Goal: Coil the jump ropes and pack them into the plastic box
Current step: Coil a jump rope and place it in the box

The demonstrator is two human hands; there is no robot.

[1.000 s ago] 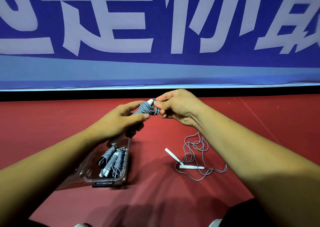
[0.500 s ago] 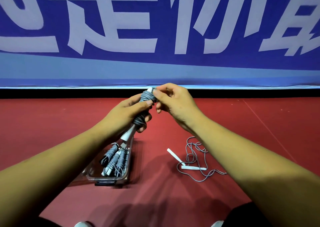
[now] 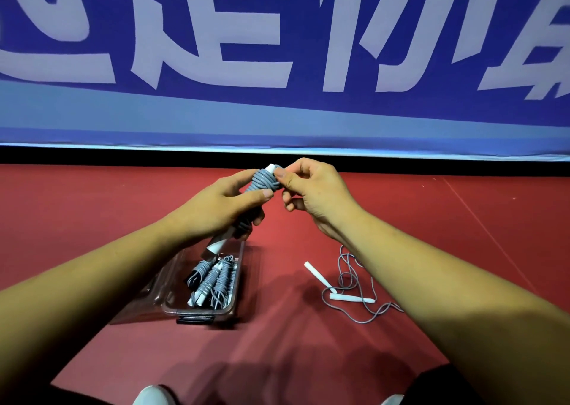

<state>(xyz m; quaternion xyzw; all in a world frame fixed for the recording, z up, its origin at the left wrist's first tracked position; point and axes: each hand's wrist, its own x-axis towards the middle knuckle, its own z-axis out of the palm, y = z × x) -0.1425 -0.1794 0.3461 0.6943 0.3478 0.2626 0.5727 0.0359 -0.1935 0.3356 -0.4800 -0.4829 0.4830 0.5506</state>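
Observation:
My left hand (image 3: 222,210) grips a coiled jump rope (image 3: 265,180), grey cord wound around its white handles, held above the floor. My right hand (image 3: 311,191) pinches the cord at the top end of that bundle, by a white handle tip. Below the left hand a clear plastic box (image 3: 172,309) stands open on the red floor, with several coiled grey ropes (image 3: 212,278) inside. To the right of the box a loose jump rope (image 3: 348,298) lies tangled on the floor with its two white handles apart from the box.
A blue banner wall (image 3: 277,65) with white characters stands behind a black strip at the floor's far edge. White shoe tips (image 3: 154,397) show at the bottom. My dark trouser leg (image 3: 431,387) fills the lower right corner.
The bundle has tilted from lying sideways to more upright, and both hands have risen slightly. My right hand stays pinched at the top end of the cord.

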